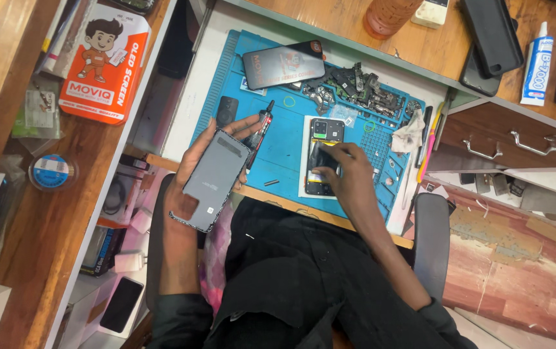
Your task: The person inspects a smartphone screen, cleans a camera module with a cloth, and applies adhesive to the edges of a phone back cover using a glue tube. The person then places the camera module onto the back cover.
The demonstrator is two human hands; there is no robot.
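Wooden desk w/ pale pull-out shelf. Right of shelf: brown drawer, metal handles. Below drawer, reddish tiled floor. Left of shelf, wooden side counter. Even bright light.

on your blue mat you have a spare phone, a heap of dark metal parts and a crumpled cloth. an orange box and tape roll sit left; a glue tube lies on the desk.

Orange screen box, white glue tube
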